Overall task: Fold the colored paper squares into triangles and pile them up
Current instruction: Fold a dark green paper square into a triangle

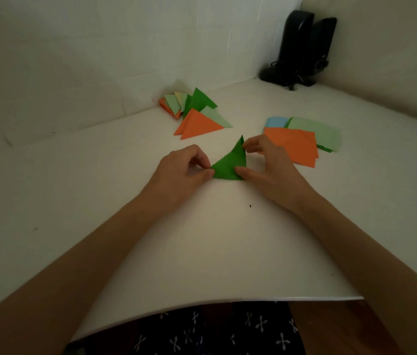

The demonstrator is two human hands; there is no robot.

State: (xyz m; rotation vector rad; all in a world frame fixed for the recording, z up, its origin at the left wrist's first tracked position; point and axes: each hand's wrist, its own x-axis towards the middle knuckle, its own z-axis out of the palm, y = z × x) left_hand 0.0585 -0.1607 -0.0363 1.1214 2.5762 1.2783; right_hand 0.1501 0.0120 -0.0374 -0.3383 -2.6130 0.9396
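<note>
A dark green paper triangle (229, 165) lies folded on the white table, between my two hands. My left hand (184, 170) pinches its left corner with thumb and curled fingers. My right hand (266, 162) holds its right side, thumb at the lower corner and fingers at the top tip. Behind it lies a loose pile of folded triangles (197, 114), with an orange one (198, 125) in front and green and pale ones behind. To the right sits a stack of flat paper squares (302, 137), orange on top, light green and blue beneath.
The white table (202, 239) meets white walls at the back and the right. Two black speakers (302, 47) with a cable stand in the far right corner. The table's front edge runs just above my lap.
</note>
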